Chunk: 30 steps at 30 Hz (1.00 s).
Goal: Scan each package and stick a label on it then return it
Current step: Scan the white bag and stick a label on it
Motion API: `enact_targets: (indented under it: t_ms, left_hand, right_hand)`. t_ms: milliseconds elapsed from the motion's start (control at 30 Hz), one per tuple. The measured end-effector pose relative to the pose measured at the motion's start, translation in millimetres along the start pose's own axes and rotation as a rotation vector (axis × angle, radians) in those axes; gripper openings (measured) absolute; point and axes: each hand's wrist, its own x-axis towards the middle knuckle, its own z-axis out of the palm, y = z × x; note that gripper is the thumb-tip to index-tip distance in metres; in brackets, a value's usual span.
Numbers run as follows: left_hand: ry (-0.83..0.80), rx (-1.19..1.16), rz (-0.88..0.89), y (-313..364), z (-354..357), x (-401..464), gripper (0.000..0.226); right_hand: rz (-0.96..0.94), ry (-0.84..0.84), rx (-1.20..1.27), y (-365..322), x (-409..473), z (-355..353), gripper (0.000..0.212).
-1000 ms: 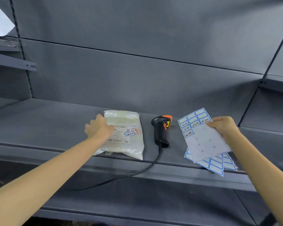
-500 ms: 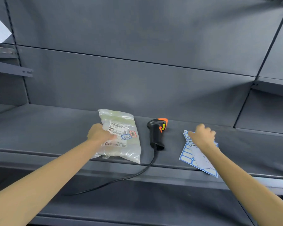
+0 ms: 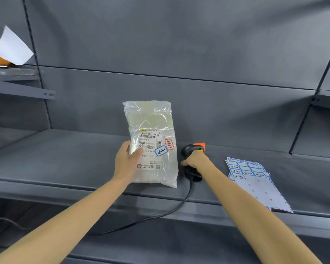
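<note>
The package (image 3: 151, 141) has been tipped upright by the left hand (image 3: 127, 161) gripping its left edge; the right hand (image 3: 195, 160) has moved from the label sheets (image 3: 255, 183) to curl around the barcode scanner (image 3: 191, 149) on the shelf (image 3: 55, 161).

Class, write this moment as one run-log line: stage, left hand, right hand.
stage: scan | left hand: holds package upright on shelf | right hand: grips scanner | label sheets: flat on shelf

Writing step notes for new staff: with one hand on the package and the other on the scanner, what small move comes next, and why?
Probably lift the scanner and aim it at the barcode. The right hand already grips its handle on the shelf, while the left hand holds the package upright, printed label facing out.
</note>
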Motion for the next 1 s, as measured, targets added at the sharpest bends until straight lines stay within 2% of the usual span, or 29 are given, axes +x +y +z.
enact_targets:
  t_ms: [133, 267, 333, 400, 500, 700, 833, 1000]
  left_hand:
    - [-0.006, -0.036, 0.013, -1.1, 1.4, -2.5, 0.019]
    - [-0.020, -0.087, 0.017, -1.8, 2.8, -3.4, 0.020]
    - [-0.026, -0.092, 0.020, -2.2, 4.1, -2.0, 0.021]
    - [-0.032, -0.075, 0.013, -3.8, 5.6, -0.3, 0.020]
    - [-0.036, -0.025, 0.001, -5.9, 6.0, 1.9, 0.023]
    - [-0.019, -0.012, -0.013, -3.7, 7.3, 3.9, 0.029]
    - [-0.019, -0.048, -0.033, 3.7, 8.5, 3.9, 0.032]
    - [-0.001, -0.108, -0.061, 14.0, 3.7, 4.5, 0.032]
  right_hand:
    - [-0.009, -0.001, 0.248, 5.3, 2.4, -0.5, 0.052]
    - [0.016, 0.001, 0.747, 14.7, -3.8, -4.1, 0.055]
    - [0.017, -0.014, 0.922, 17.1, -14.4, -8.4, 0.041]
    - [-0.009, -0.004, 0.975, 21.8, -24.9, -9.6, 0.030]
    - [-0.083, 0.048, 0.876, 30.7, -32.2, -3.7, 0.034]
    - [-0.101, 0.239, 0.567, 44.0, -25.4, 6.6, 0.042]
    - [-0.074, 0.300, 0.343, 43.7, -14.7, 15.1, 0.054]
    - [-0.035, 0.320, 0.198, 40.9, -5.0, 22.1, 0.068]
